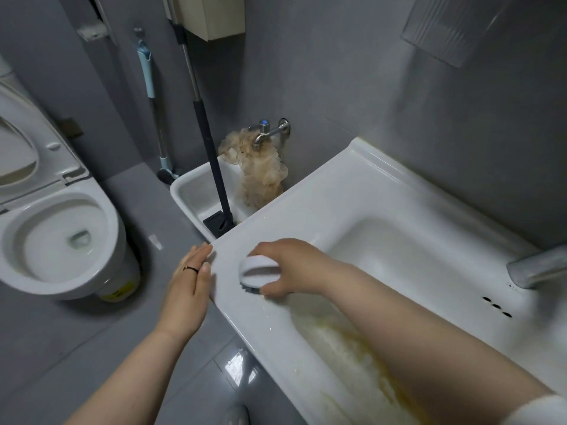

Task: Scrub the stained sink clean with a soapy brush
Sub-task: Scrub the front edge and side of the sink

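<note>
The white sink (383, 191) runs from 1 o'clock down to 5 o'clock in the head view. Its basin is streaked with yellow-brown stains (349, 342), heaviest along the near wall at 5 o'clock. The brush (257, 273) is round, with a white domed top and dark bristles beneath. It sits on the sink's flat rim at the basin's 9 o'clock end. The right hand (294, 265) grips it from above, fingers curled over the dome. The left hand (190, 283), fingers straight and together, lies flat against the rim's outer edge, just beside the brush. A toilet (61, 234) stands at 9 o'clock.
</note>
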Demonstrator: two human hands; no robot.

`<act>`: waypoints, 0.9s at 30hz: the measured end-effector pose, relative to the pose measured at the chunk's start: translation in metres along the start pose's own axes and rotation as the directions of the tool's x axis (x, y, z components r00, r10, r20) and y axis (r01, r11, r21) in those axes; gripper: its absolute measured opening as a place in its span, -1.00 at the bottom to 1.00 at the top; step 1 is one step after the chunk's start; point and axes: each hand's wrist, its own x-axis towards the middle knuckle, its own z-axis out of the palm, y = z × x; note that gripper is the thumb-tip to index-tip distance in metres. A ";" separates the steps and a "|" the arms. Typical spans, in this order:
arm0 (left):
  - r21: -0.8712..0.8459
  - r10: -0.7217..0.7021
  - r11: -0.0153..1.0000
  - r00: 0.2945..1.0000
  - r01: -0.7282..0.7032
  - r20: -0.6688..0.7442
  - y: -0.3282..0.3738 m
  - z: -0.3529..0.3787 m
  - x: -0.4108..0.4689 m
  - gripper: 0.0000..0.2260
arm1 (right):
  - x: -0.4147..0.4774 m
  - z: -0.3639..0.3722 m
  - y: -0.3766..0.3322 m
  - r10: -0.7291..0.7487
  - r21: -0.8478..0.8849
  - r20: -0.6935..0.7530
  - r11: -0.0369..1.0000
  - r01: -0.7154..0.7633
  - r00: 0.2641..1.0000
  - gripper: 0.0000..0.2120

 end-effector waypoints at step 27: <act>0.363 0.072 0.931 0.992 -0.031 -0.099 0.033 0.045 -0.006 -0.48 | -0.062 0.012 0.077 0.572 0.552 -0.354 0.767 -0.328 0.740 -0.50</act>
